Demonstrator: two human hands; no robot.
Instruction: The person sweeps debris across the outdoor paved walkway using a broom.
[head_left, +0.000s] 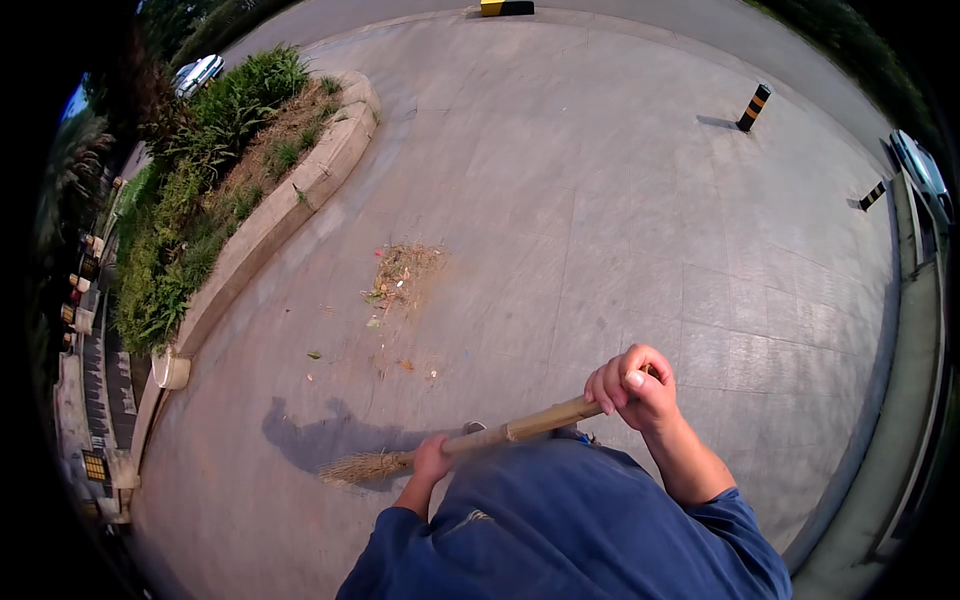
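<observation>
From the head view, looking down: both hands are on one straw broom [525, 424] with a thick bamboo-looking handle. It runs at a slant across the front of a blue shirt [570, 530], bristle end off to the left and lower, handle end up to the right.

The left hand [432, 460] has its grip wrapped round the handle low down, just above where the bristles [358, 468] begin. The right hand [637, 385] has its grip closed around the top end, fingers curled over, with the thumb near the tip. Can't really tell whether the bristles are touching the pavement [620, 240] or just over it. A dark shadow [320, 430] lies right beside them.

Further out, well apart from the bristles, there's a debris pile [405, 268] of dry bits and leaves, with a few loose scraps trailing down toward the broom. One green leaf [314, 355] sits on its own to the left of those.

Around the edges: a planter [325, 190] full of greenery on the left with a pale stone kerb, two striped bollards [755, 107] over on the right, a yellow-and-black block [507, 7] at the very top, and a white car [920, 168] near the right rim.
</observation>
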